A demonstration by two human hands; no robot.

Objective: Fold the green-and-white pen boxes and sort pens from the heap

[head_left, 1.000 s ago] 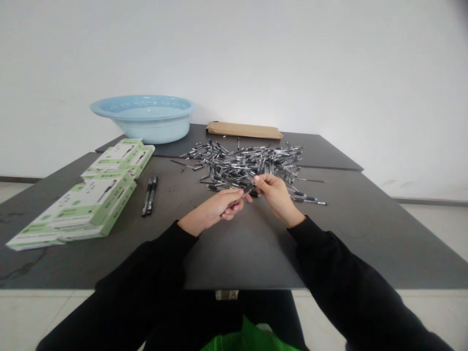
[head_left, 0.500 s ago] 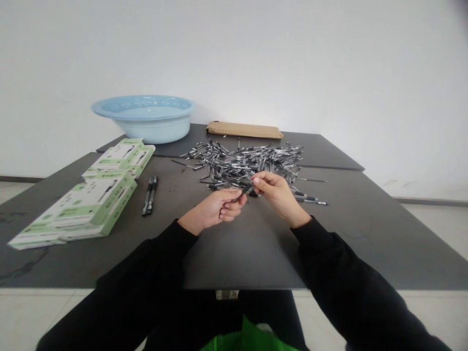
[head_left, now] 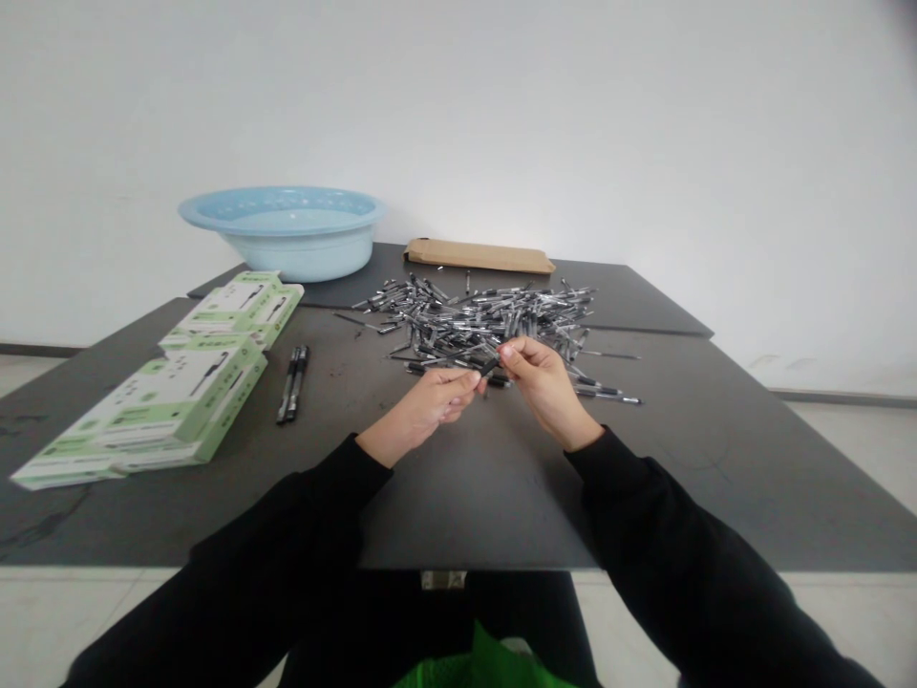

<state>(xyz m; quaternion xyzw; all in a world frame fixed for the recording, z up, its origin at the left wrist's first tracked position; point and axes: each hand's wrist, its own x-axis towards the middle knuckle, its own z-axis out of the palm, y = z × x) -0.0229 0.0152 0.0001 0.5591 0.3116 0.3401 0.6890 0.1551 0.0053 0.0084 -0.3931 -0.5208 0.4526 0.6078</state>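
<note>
Between my two hands is a pen (head_left: 488,367) with a dark grip, slanting up to the right. My left hand (head_left: 437,399) is closed on its lower end, thumb on top. The fingertips of my right hand (head_left: 536,382) pinch its upper end. Both hands are just above the dark table, at the near edge of a large loose pile of pens and pen parts (head_left: 465,320). Two capped-looking black pens (head_left: 293,384) lie side by side to the left of my left hand.
Stacked green and white pen boxes (head_left: 186,392) stand on the left of the table (head_left: 487,506). Behind them is a light blue basin (head_left: 301,239). A flat brown cardboard piece (head_left: 479,256) lies at the back, near the white wall.
My left hand has shifted slightly along the pen, its fingers now more tucked under. More of the pen's dark grip shows between the hands. My right hand has barely moved.
</note>
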